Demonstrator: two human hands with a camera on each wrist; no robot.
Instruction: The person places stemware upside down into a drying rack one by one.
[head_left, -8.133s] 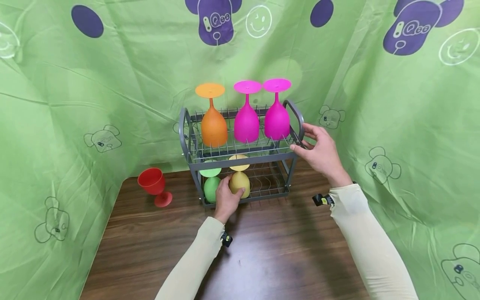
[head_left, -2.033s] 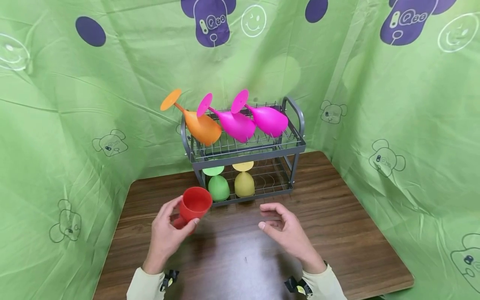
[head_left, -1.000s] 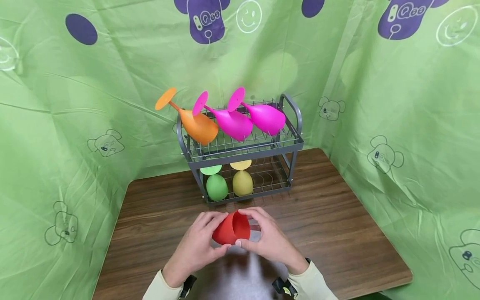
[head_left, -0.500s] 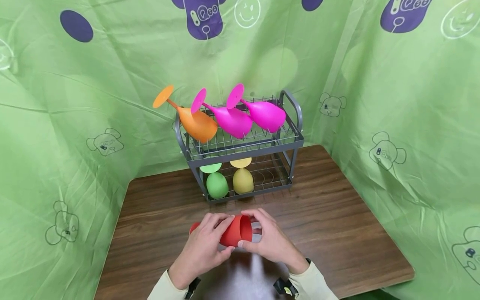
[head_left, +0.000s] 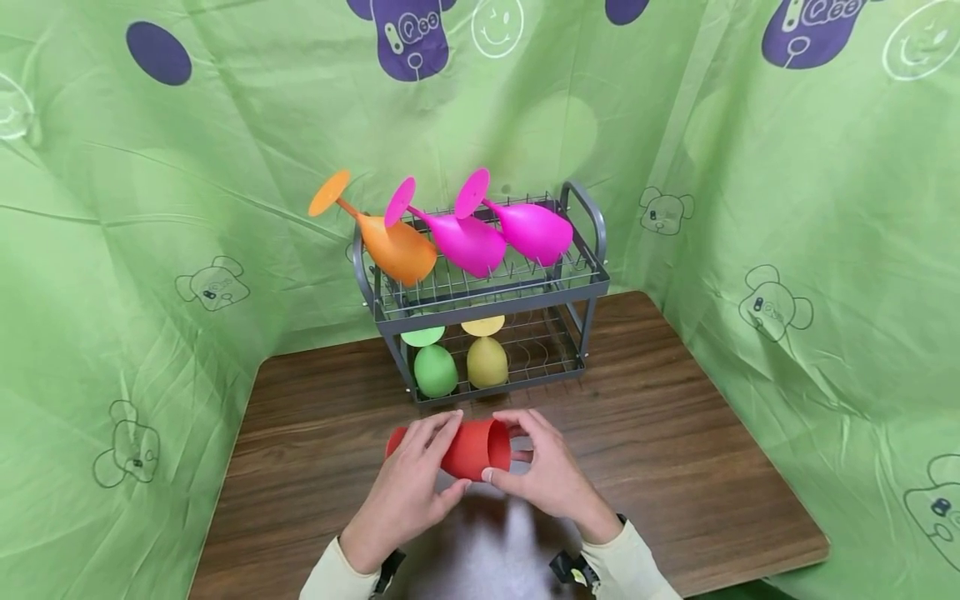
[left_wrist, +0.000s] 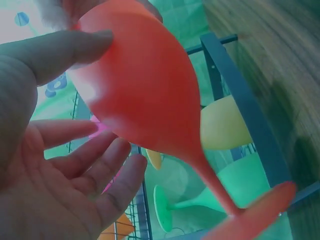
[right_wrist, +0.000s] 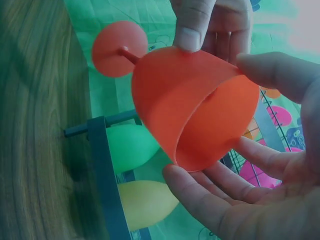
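Note:
A red plastic wine glass (head_left: 468, 450) is held on its side over the table, its mouth facing right and its foot to the left. My left hand (head_left: 408, 487) holds the bowl, its thumb against the wall in the left wrist view. At the rim, my right hand (head_left: 551, 475) grips with thumb and fingers spread around the mouth; the right wrist view shows the hollow bowl (right_wrist: 215, 130). Behind the hands stands a two-tier grey rack (head_left: 495, 310). On its top tier an orange glass (head_left: 397, 248) and two magenta glasses (head_left: 536, 233) lean left, bowls down.
The rack's lower tier bears a green glass (head_left: 435, 371) and a yellow glass (head_left: 487, 362), both upside down, with bare wire to their right. A wooden table (head_left: 675, 467) lies underneath. Green printed cloth (head_left: 262, 167) encloses the back and sides.
The red glass, earlier upright left of the rack, was picked up by my left hand, brought to the middle and turned sideways. My right hand left the rack and joined. The upper glasses now lean.

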